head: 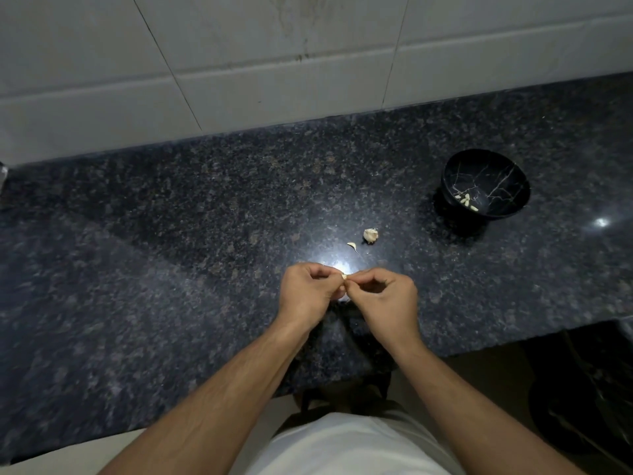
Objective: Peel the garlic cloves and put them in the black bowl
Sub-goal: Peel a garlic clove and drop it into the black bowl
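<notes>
Left hand (305, 289): yours, raised just over the countertop (171, 252), fingers curled inward, thumb and fingertips pinching the garlic clove (344, 277). Forearm runs back toward your body.

Right hand (383, 296): fingers curled, its thumb and forefinger pinching the same clove from the opposite side; the two hands meet at it, knuckles up.

Garlic clove: small and pale, mostly hidden between the fingertips; whether skin remains on it cannot be told.

Black bowl (486, 186): well right of the clove and farther from you, upright, white-veined, with a few peeled cloves (466, 201) at its bottom.

Garlic piece (371, 235): just beyond the clove, toward the bowl. A curled scrap of skin (352, 246) lies beside it.

Countertop: dark speckled stone, bare to the left of the clove; its front edge is close below your wrists, the tiled wall (239, 63) bounds its far side.
</notes>
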